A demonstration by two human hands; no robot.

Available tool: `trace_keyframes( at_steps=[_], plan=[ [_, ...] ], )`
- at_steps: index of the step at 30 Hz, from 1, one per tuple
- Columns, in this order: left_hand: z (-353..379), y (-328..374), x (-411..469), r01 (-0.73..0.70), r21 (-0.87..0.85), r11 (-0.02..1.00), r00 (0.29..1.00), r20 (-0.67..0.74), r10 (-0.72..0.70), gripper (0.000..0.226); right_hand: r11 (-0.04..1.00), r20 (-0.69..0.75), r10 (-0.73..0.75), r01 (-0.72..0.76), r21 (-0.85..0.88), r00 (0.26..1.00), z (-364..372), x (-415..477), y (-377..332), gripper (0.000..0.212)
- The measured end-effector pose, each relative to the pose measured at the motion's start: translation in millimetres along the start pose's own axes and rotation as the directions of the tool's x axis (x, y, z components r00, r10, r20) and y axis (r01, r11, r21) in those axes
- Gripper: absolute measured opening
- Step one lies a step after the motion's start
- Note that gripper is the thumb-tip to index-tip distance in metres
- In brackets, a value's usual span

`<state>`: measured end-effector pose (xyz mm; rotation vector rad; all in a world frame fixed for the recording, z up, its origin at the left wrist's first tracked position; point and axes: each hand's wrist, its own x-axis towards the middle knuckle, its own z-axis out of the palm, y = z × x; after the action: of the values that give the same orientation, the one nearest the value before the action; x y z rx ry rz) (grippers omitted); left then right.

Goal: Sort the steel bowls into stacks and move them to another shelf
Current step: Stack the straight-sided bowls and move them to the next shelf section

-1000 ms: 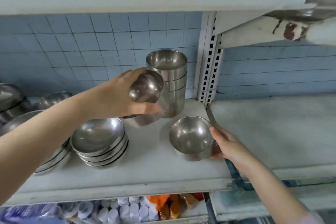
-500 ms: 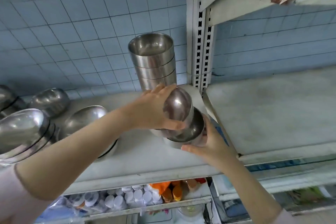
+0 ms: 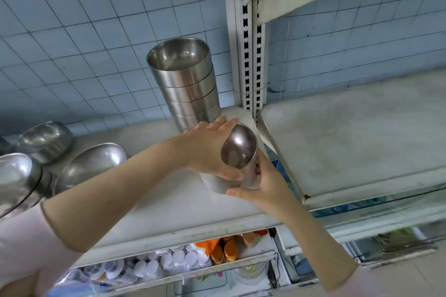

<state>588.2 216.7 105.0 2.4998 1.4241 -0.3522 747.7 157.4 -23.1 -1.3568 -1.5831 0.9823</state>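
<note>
Left hand (image 3: 210,152) grip is clamped on a small bowl (image 3: 239,146), fingers over the top edge and thumb underneath. The bowl is tilted, just in front of the tall stack (image 3: 188,87) and right above the low bowl (image 3: 217,184). The hands hide the contact, so I can't tell if it's seated.

Right hand (image 3: 263,183) grip is clamped on the low bowl, thumb on the front wall and fingers round the right side. The low bowl stands on the shelf (image 3: 156,200), in front of the tall stack.

The tall stack is upright at the back of the shelf, near the tiled wall (image 3: 84,43) and just left of the post (image 3: 251,43).

Wide bowls (image 3: 94,164) sit well left of the tall stack, some of them tilted. The next shelf (image 3: 362,140) is right of the tall stack, past the post. White-capped bottles (image 3: 169,260) are on a lower level, below the tall stack.
</note>
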Motion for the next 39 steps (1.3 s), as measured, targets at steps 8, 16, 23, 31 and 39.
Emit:
trace_keyframes(
  at_steps=[8,16,23,31,39],
  plan=[
    [-3.6,-20.5,-19.4,-0.011,-0.159,0.987,0.998,-0.056,0.002,0.124,0.994,0.052,0.022,-0.027,0.109,0.998,-15.7,-10.5,-32.3,0.124],
    [-58.8,-134.8,-122.0,0.201,-0.172,0.964,0.939,-0.247,-0.24,0.093,0.89,0.03,-0.309,0.3,-0.345,0.951,-1.3,26.1,-138.2,0.067],
    [-67.9,-288.5,-217.9,0.443,-0.192,0.876,0.837,-0.261,-0.481,0.084,0.936,0.266,-0.199,0.263,-0.234,0.943,127.1,111.9,-209.8,0.048],
    [-50.5,-430.1,-247.2,0.601,-0.098,0.793,0.784,-0.12,-0.609,0.086,0.918,0.44,0.128,0.062,-0.391,0.889,255.9,205.3,-248.0,0.046],
    [-16.3,-526.3,-230.3,0.633,-0.062,0.772,0.772,-0.032,-0.635,0.11,0.853,0.419,0.417,-0.188,-0.486,0.807,341.0,250.3,-243.1,0.059]
  ],
)
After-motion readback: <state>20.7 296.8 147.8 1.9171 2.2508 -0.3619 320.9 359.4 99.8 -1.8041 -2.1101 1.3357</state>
